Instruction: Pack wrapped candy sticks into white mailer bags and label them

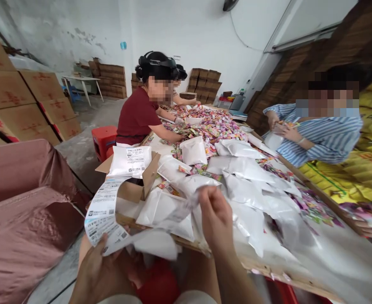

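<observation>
A long strip of printed shipping labels (102,202) curls down from a small open carton (148,179). My left hand (94,266) grips it low, near my lap. My right hand (216,217) is closed in a pinch above the table edge, on a motion-blurred piece of label strip (181,213). Whether that piece is still joined to the rest, I cannot tell. Below it hangs a pale, blurred sheet (156,245). White plastic mailer bags (246,192) lie beyond my right hand. One labelled mailer bag (130,160) rests on the carton.
Loose colourful small packets (205,122) are heaped across the table (300,270). A co-worker in dark red (135,114) reaches into them, another behind. On the right, a person in a striped shirt (319,135) handles packets and a bag. Stacked cartons (21,114) and a pinkish-brown covered seat (24,236) stand left.
</observation>
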A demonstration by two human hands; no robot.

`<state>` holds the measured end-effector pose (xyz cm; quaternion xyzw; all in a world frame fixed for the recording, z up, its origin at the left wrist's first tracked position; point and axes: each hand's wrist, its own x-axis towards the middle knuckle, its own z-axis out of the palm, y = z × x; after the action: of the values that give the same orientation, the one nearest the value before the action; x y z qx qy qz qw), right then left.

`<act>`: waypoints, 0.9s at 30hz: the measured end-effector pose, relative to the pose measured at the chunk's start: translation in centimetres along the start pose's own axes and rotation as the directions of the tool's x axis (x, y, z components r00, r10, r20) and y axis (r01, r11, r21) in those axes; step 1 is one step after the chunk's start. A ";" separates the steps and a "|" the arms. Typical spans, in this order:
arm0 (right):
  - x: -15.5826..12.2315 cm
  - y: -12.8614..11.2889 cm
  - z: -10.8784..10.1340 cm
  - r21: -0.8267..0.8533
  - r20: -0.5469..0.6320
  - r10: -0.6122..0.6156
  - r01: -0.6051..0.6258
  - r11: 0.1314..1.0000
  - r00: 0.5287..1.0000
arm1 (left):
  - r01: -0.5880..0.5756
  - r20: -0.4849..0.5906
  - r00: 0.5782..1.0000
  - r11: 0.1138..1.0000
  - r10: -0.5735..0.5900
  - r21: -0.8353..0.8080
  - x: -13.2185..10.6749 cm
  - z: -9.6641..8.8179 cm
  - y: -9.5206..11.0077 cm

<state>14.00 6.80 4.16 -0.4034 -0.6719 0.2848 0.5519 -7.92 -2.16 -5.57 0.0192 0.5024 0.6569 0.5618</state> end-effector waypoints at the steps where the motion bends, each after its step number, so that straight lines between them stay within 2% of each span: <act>1: 1.5 1.6 0.6 -0.094 -0.070 0.059 -0.065 0.993 0.996 | -0.023 0.003 1.000 1.000 0.023 0.017 -0.1 -0.5 -0.2; 3: 3.2 5.5 2.8 -0.394 0.045 0.182 -0.150 0.907 0.982 | 0.069 0.047 0.996 0.996 -0.072 0.059 -0.6 -1.0 -0.5; 6: 2.4 10.1 6.6 -0.542 0.121 0.226 -0.126 0.831 0.966 | 0.281 0.080 0.953 0.952 -0.292 0.120 -1.4 -1.1 -0.8; 8: 0.5 11.4 7.8 -0.621 0.235 0.170 0.013 0.784 0.957 | 0.283 0.082 0.952 0.950 -0.295 0.135 -1.4 -0.9 -1.0; 10: -1.3 11.4 7.5 -0.669 0.416 0.135 0.202 0.715 0.899 | 0.248 0.104 0.959 0.956 -0.265 0.155 -0.9 -0.9 -1.3; 12: -2.5 10.8 5.6 -0.660 0.518 0.128 0.300 0.689 0.846 | 0.230 0.143 0.956 0.957 -0.257 0.179 -0.1 -1.1 -1.7; 13: -2.8 10.6 4.1 -0.671 0.502 0.129 0.291 0.682 0.855 | 0.226 0.156 0.954 0.954 -0.258 0.196 0.2 -1.2 -1.8; 15: -3.1 10.7 0.7 -0.760 0.351 0.147 0.189 0.622 0.925 | 0.211 0.158 0.955 0.950 -0.251 0.231 0.8 -1.4 -2.1; 16: -3.3 11.0 -1.1 -0.820 0.250 0.162 0.120 0.559 0.955 | 0.207 0.154 0.956 0.945 -0.251 0.254 0.9 -1.4 -2.2; 18: -3.6 12.0 -3.8 -0.922 0.096 0.173 0.022 0.386 0.980 | 0.194 0.169 0.953 0.934 -0.252 0.299 0.8 -1.3 -2.3; 20: -3.6 12.8 -5.5 -0.971 0.087 0.172 0.044 0.237 0.981 | 0.175 0.178 0.953 0.925 -0.246 0.338 0.5 -1.0 -2.4; 21: -3.4 12.9 -6.0 -0.979 0.101 0.190 0.064 0.192 0.976 | 0.160 0.182 0.955 0.923 -0.235 0.350 0.4 -0.8 -2.5; 24: -1.1 11.4 -8.3 -0.988 0.079 0.299 0.036 0.147 0.951 | 0.100 0.165 0.972 0.931 -0.166 0.351 0.3 -0.5 -2.6; 26: 1.4 9.5 -11.2 -0.978 0.031 0.362 -0.047 0.204 0.932 | 0.079 0.158 0.978 0.942 -0.137 0.328 0.6 -0.8 -2.5; 27: 2.7 8.7 -12.9 -0.959 0.031 0.388 -0.083 0.272 0.921 | 0.079 0.150 0.980 0.942 -0.134 0.326 0.8 -1.0 -2.5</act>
<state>28.32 12.71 1.30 -0.7033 -0.7068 -0.0336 0.0680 -7.02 -2.48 -8.17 0.1382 0.5525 0.5317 0.6269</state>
